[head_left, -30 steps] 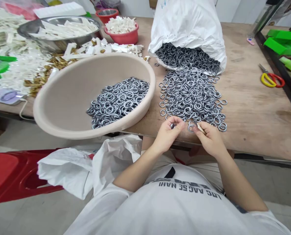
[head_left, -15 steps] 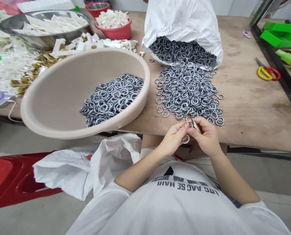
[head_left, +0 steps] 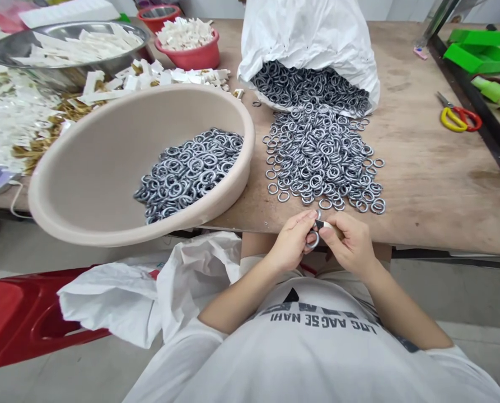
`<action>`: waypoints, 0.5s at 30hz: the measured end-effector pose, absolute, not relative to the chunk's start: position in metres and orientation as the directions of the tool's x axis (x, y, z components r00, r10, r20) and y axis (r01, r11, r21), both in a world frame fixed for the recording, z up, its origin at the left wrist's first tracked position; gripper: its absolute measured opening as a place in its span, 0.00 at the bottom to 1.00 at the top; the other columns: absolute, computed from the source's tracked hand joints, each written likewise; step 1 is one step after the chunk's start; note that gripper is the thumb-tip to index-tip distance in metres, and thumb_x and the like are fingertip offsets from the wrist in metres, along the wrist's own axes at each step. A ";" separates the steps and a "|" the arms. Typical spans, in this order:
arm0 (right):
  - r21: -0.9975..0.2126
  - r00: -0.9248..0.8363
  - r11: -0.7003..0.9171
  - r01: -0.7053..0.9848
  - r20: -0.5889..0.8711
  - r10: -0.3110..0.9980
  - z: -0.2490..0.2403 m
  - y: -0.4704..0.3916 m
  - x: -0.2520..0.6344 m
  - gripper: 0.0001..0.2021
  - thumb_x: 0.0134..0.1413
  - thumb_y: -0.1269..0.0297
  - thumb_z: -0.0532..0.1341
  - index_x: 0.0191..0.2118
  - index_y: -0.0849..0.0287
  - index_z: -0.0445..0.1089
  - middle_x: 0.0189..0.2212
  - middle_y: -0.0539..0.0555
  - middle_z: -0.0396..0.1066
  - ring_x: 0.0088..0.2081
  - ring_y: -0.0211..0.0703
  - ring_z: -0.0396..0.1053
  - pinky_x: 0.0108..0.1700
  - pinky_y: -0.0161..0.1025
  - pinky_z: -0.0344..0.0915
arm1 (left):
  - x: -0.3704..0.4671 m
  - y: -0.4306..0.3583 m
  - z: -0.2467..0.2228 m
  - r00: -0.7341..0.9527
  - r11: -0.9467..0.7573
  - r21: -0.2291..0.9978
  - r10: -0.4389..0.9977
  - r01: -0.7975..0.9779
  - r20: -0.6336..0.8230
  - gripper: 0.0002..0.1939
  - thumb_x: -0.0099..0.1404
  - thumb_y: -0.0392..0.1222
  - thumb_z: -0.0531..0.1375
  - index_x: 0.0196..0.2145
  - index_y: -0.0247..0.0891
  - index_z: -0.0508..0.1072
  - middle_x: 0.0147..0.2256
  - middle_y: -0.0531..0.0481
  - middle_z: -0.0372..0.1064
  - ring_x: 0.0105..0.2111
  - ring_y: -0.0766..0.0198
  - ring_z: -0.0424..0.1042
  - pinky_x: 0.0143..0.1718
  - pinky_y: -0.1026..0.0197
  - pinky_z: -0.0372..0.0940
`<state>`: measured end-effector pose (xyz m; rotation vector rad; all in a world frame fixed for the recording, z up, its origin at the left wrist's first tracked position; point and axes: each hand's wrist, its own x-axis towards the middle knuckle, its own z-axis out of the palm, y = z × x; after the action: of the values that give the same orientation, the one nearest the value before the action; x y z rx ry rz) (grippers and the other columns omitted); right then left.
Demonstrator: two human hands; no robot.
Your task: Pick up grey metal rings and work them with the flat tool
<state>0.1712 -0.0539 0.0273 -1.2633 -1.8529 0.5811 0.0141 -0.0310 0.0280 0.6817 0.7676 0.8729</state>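
At the table's front edge, my left hand [head_left: 290, 242] is closed on grey rings; one ring [head_left: 312, 240] hangs below its fingertips and another shows at the top of the pinch. Close beside it, my right hand [head_left: 353, 242] grips a small pale-handled tool with a dark, blade-like tip [head_left: 319, 224]. That tip meets the rings between my two thumbs. Most of the handle is hidden in the right fingers. Just beyond both hands spreads a pile of loose grey rings [head_left: 323, 151], spilling from a white sack [head_left: 308, 33].
Left of the pile, a large beige basin [head_left: 85, 162] holds more grey rings. Behind it are a steel bowl [head_left: 65, 70] and a red bowl [head_left: 199, 53] of white pieces. Scissors [head_left: 459, 118] and a green box [head_left: 480, 56] lie right. A red stool [head_left: 18, 313] stands below left.
Both hands have come slightly down and nearer to me, away from the ring pile. The tool has turned, so its dark tip now points left at the rings.
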 end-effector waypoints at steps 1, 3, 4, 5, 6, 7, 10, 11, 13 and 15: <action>-0.719 -0.187 0.406 0.564 0.368 0.911 0.027 -0.054 0.170 0.14 0.66 0.53 0.58 0.33 0.56 0.69 0.26 0.50 0.67 0.29 0.40 0.63 0.33 0.39 0.56 | 0.014 -0.031 0.028 0.422 0.478 0.776 0.854 -0.410 -0.304 0.20 0.63 0.56 0.64 0.29 0.39 0.61 0.19 0.61 0.50 0.16 0.75 0.48 0.15 0.71 0.40; -0.692 -0.196 0.421 0.587 0.383 0.903 0.026 -0.054 0.169 0.14 0.66 0.54 0.58 0.32 0.56 0.69 0.25 0.50 0.67 0.28 0.39 0.62 0.33 0.38 0.55 | 0.014 -0.030 0.027 0.424 0.485 0.772 0.851 -0.411 -0.309 0.20 0.63 0.55 0.64 0.29 0.39 0.61 0.19 0.61 0.51 0.16 0.75 0.48 0.15 0.71 0.40; -0.683 -0.203 0.425 0.594 0.383 0.901 0.025 -0.053 0.170 0.15 0.66 0.54 0.59 0.31 0.56 0.68 0.25 0.50 0.66 0.28 0.39 0.61 0.32 0.38 0.54 | 0.013 -0.031 0.027 0.423 0.485 0.772 0.851 -0.410 -0.310 0.20 0.63 0.55 0.64 0.29 0.39 0.61 0.19 0.61 0.51 0.16 0.75 0.48 0.15 0.71 0.41; -0.685 -0.206 0.419 0.596 0.374 0.904 0.025 -0.051 0.171 0.15 0.66 0.54 0.58 0.30 0.56 0.68 0.24 0.49 0.65 0.27 0.39 0.61 0.32 0.38 0.53 | 0.013 -0.032 0.027 0.431 0.483 0.776 0.850 -0.406 -0.304 0.20 0.63 0.55 0.63 0.29 0.39 0.61 0.19 0.61 0.51 0.16 0.75 0.48 0.15 0.71 0.41; -0.695 -0.195 0.399 0.598 0.356 0.914 0.024 -0.049 0.173 0.16 0.66 0.53 0.58 0.29 0.56 0.67 0.23 0.49 0.65 0.27 0.39 0.61 0.32 0.38 0.53 | 0.011 -0.033 0.028 0.453 0.481 0.782 0.843 -0.395 -0.290 0.20 0.64 0.55 0.63 0.29 0.38 0.61 0.19 0.61 0.50 0.16 0.75 0.47 0.16 0.71 0.42; -0.712 -0.166 0.361 0.602 0.331 0.929 0.024 -0.046 0.175 0.17 0.67 0.53 0.57 0.29 0.56 0.67 0.22 0.48 0.64 0.26 0.38 0.60 0.31 0.38 0.53 | 0.010 -0.035 0.029 0.490 0.483 0.790 0.828 -0.378 -0.272 0.20 0.65 0.56 0.62 0.28 0.38 0.62 0.19 0.61 0.50 0.16 0.76 0.47 0.16 0.71 0.42; -0.742 -0.022 0.206 0.638 0.250 0.968 0.024 -0.035 0.183 0.19 0.69 0.51 0.53 0.31 0.56 0.68 0.23 0.48 0.65 0.27 0.39 0.62 0.32 0.37 0.53 | 0.005 -0.038 0.033 0.582 0.493 0.792 0.782 -0.359 -0.223 0.21 0.66 0.55 0.62 0.26 0.36 0.63 0.18 0.60 0.49 0.16 0.76 0.47 0.16 0.71 0.44; -0.718 0.006 0.173 0.674 0.240 0.971 0.023 -0.031 0.185 0.18 0.69 0.50 0.53 0.33 0.56 0.70 0.25 0.49 0.68 0.28 0.40 0.64 0.32 0.38 0.54 | 0.003 -0.038 0.034 0.576 0.494 0.782 0.788 -0.380 -0.218 0.21 0.66 0.53 0.62 0.25 0.36 0.62 0.17 0.60 0.49 0.15 0.76 0.47 0.16 0.71 0.44; -0.605 -0.006 0.150 0.782 0.233 0.972 0.023 -0.026 0.184 0.16 0.67 0.49 0.56 0.39 0.56 0.72 0.32 0.52 0.72 0.33 0.44 0.68 0.34 0.39 0.54 | -0.001 -0.034 0.037 0.509 0.488 0.749 0.828 -0.449 -0.234 0.19 0.66 0.51 0.62 0.26 0.36 0.64 0.17 0.60 0.50 0.15 0.76 0.47 0.15 0.71 0.45; -0.443 -0.042 0.133 0.886 0.207 0.977 0.022 -0.022 0.180 0.14 0.64 0.51 0.60 0.44 0.56 0.73 0.38 0.56 0.74 0.35 0.47 0.69 0.33 0.40 0.53 | -0.005 -0.028 0.037 0.444 0.479 0.719 0.858 -0.504 -0.260 0.14 0.66 0.48 0.62 0.30 0.35 0.68 0.18 0.60 0.51 0.15 0.76 0.49 0.15 0.71 0.47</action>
<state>0.1803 -0.0220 0.0219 -1.7886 -1.9645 0.2672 -0.0053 -0.0283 0.0372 0.6066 0.6693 0.9114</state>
